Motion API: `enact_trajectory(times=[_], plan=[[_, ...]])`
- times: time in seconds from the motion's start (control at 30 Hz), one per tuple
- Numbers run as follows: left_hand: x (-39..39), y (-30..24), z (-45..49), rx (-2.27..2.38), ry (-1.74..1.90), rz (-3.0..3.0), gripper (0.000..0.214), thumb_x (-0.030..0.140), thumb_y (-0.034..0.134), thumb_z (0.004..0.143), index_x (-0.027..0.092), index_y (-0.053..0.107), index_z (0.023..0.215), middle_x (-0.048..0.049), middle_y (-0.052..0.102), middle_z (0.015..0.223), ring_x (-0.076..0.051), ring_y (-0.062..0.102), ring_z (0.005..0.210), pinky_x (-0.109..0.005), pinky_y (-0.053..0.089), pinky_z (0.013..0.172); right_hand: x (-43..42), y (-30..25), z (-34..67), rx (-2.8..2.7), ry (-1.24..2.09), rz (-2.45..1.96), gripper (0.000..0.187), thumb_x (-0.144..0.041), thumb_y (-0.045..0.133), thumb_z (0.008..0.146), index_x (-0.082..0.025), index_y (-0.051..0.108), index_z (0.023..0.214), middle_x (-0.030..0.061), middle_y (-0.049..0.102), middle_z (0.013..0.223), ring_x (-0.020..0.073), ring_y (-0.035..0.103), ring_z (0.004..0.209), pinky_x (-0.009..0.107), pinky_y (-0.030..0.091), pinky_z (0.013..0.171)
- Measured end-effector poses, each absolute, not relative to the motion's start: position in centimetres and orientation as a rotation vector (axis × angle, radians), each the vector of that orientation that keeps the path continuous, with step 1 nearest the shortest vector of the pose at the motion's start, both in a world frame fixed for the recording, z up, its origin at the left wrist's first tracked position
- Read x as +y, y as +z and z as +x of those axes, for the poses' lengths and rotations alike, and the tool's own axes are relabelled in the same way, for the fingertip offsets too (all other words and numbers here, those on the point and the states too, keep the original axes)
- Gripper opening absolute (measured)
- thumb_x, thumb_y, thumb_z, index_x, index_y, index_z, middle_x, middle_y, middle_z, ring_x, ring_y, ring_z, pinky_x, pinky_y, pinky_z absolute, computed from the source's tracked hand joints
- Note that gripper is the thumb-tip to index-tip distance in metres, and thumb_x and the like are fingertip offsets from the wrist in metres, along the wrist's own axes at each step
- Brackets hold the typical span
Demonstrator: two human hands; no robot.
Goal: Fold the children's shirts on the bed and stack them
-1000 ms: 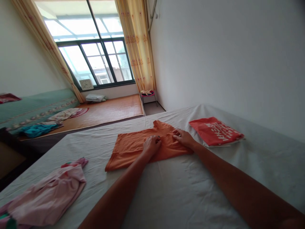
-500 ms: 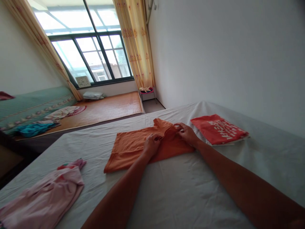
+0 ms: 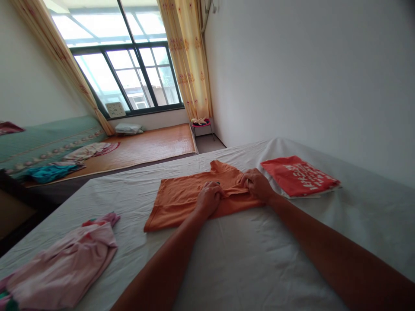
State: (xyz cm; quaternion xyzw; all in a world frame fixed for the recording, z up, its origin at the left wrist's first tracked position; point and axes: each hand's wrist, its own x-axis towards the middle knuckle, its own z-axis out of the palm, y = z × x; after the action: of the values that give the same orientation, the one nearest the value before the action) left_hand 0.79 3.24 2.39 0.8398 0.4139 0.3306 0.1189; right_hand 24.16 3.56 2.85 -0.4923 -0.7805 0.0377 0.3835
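An orange T-shirt (image 3: 181,194) lies partly folded on the white sheet (image 3: 227,255), one sleeve sticking out at its far edge. My left hand (image 3: 209,198) is closed on a fold of the shirt near its middle. With fingers bent together, my right hand (image 3: 256,183) grips the fabric toward the right end. Between the two hands a strip of the orange cloth is drawn into a crease. To the right, apart from my hand, rests a folded red shirt (image 3: 296,175) with white lettering.
A crumpled pink garment (image 3: 68,263) lies at the sheet's left. Beyond stands a lower bed with a brown mat (image 3: 152,142), a blue cloth (image 3: 52,172) and a folded white bundle (image 3: 129,128). A white wall (image 3: 308,77) rises on the right.
My right hand has come down slightly and its fingers have closed further on the cloth. The shirt's loose edge now lies lower, toward me. The view has shifted a little.
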Motion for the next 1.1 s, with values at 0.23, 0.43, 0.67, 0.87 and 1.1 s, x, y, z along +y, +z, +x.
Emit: enact_trajectory(times=[0.23, 0.43, 0.67, 0.87, 1.1], plan=[[2.2, 2.9, 1.2, 1.206, 0.795, 2.589, 0.027, 0.011, 0.047, 0.081, 0.024, 0.071, 0.082, -0.0028, 0.067, 0.087, -0.020, 0.053, 0.090, -0.031, 0.043, 0.082, 3.0, 1.8, 22.5, -2.234, 0.165, -1.283, 0.017, -0.019, 0.054, 0.087, -0.024, 0.069, 0.090, 0.0036, 0.069, 0.098, 0.0191, 0.055, 0.096, 0.032, 0.042, 0.087], [2.1, 3.1, 0.7, 1.250, 0.809, 2.597, 0.027, 0.010, 0.046, 0.081, 0.022, 0.069, 0.071, -0.0041, 0.064, 0.082, -0.020, 0.052, 0.090, -0.031, 0.042, 0.079, 3.2, 2.1, 23.7, -2.134, 0.049, -1.474, 0.018, -0.012, 0.054, 0.084, -0.023, 0.067, 0.089, 0.0043, 0.067, 0.099, 0.0208, 0.054, 0.096, 0.032, 0.043, 0.085], [1.8, 2.6, 1.2, 1.180, 0.719, 2.688, 0.023, 0.014, 0.046, 0.085, 0.024, 0.067, 0.087, -0.0043, 0.063, 0.092, -0.020, 0.052, 0.094, -0.032, 0.042, 0.086, 1.9, 2.1, 20.8, -2.318, 0.081, -1.135, 0.017, -0.016, 0.051, 0.087, -0.022, 0.066, 0.090, 0.0053, 0.066, 0.096, 0.0198, 0.054, 0.095, 0.035, 0.041, 0.091], [2.0, 1.6, 0.7, 1.341, 0.659, 2.650, 0.034, 0.036, 0.041, 0.093, 0.021, 0.053, 0.122, -0.0098, 0.054, 0.127, -0.023, 0.048, 0.118, -0.039, 0.037, 0.101, 2.5, 0.7, 20.8, -2.277, 0.153, -1.133, 0.019, -0.020, 0.050, 0.089, -0.021, 0.066, 0.099, 0.0068, 0.067, 0.101, 0.0210, 0.055, 0.098, 0.036, 0.040, 0.091], [4.3, 1.1, -3.4, 1.646, 0.424, 2.487, 0.054, 0.048, 0.031, 0.095, 0.018, 0.043, 0.138, -0.0112, 0.037, 0.148, -0.024, 0.027, 0.139, -0.041, 0.020, 0.114, 2.6, 0.5, 21.0, -2.253, 0.181, -1.107, 0.019, -0.022, 0.049, 0.090, -0.021, 0.067, 0.096, 0.0065, 0.067, 0.099, 0.0204, 0.056, 0.097, 0.035, 0.041, 0.090]])
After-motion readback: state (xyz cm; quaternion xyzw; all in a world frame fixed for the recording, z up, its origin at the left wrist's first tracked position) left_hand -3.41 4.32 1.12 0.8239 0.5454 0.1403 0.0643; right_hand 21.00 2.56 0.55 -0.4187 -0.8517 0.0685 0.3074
